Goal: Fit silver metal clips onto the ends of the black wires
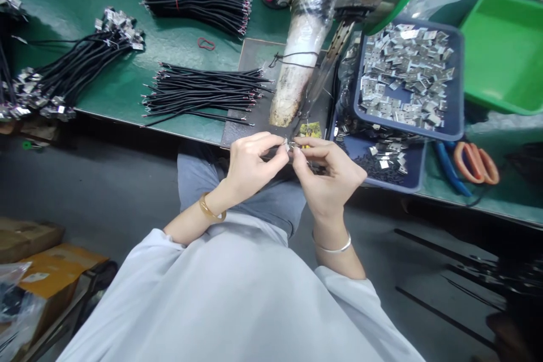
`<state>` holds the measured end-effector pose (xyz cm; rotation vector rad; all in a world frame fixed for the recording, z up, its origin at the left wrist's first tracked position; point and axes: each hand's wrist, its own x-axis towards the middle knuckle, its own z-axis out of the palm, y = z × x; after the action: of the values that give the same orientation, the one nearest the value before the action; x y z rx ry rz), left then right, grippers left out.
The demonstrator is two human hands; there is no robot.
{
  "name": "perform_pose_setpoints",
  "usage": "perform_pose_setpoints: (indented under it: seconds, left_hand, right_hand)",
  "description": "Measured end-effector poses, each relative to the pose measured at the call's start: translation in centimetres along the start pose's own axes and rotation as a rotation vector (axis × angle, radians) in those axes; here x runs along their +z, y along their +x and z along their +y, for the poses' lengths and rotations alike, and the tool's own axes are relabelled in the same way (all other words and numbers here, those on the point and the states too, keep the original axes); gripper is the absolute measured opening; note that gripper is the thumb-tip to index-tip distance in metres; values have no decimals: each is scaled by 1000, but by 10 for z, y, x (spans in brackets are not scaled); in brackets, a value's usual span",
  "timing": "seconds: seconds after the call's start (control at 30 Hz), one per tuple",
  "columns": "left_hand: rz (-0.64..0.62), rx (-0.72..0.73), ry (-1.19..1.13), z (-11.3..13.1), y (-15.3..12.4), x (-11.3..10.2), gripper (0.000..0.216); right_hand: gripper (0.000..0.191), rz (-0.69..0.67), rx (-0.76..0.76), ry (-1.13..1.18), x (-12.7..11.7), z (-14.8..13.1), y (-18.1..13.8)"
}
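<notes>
Green bench top runs across the view above a grey floor. At the near edge, the left hand pinches a small metal piece between thumb and forefinger; thumb and forefinger of the right hand come together just beside it, but whether they grip anything cannot be told. With so little to hold, the piece could slip if the pinch slackens, probably onto the lap; an uneven push from the right might twist it. Its long axis seems to run front to back, slightly tilted, though which end faces where is too small to tell. Just beyond sits a yellow pad. Farther left, black cables lie crosswise; rightward, a blue tray holds loose metal parts.
</notes>
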<state>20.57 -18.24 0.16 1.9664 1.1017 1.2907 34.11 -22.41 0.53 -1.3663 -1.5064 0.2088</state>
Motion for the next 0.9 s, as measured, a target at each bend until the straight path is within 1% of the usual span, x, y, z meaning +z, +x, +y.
perform_pose_setpoints:
  seconds: [0.13,0.23,0.3,0.33,0.37,0.4,0.43,0.47,0.5,0.53,0.57,0.6,0.63,0.67,0.73,0.8,0.9]
  left_hand:
    - [-3,-1,23,0,-3,0,14]
    - [-15,15,54,0,-4,-1,15]
    - [-44,59,114,1,-4,-4,18]
    - [-81,102,170,2,-5,-5,20]
    - [-144,158,244,5,-6,-7,21]
    - [-241,221,329,9,-8,-8,22]
    - [-374,290,412,14,-11,-9,21]
    - [-536,363,477,19,-16,-9,21]
    - [-702,434,516,24,-22,-9,22]
    - [-849,500,522,29,-28,-7,23]
    - [-958,557,509,32,-36,-6,25]
    - [-1016,598,492,36,-44,-3,25]
    - [-1041,627,479,38,-53,-1,24]
    - [-1049,649,476,39,-61,1,23]
    - [-1045,679,473,40,-73,4,23]
    - [-1024,706,461,42,-80,6,24]
    - [-950,757,431,44,-79,4,25]
  right_hand:
    - [9,20,3,16,1,0,-4]
    - [8,7,7,35,0,0,-6]
    - [7,-10,47,45,-3,-1,-8]
    - [6,-6,77,58,-6,-2,-9]
    - [5,14,106,76,-10,-3,-10]
    - [4,41,129,95,-15,-4,-10]
    - [4,58,144,111,-20,-6,-9]
    - [5,45,149,120,-26,-9,-8]
    - [6,-11,145,118,-31,-12,-5]
    - [7,-110,134,109,-35,-16,-3]
    - [9,-238,115,99,-38,-19,0]
    - [12,-370,89,95,-40,-22,3]
    - [14,-481,58,94,-40,-25,5]
    - [16,-563,33,101,-38,-27,7]
    - [17,-653,13,130,-32,-29,7]
    - [18,-683,11,159,-26,-30,5]
    - [20,-641,-5,173,-24,-31,1]
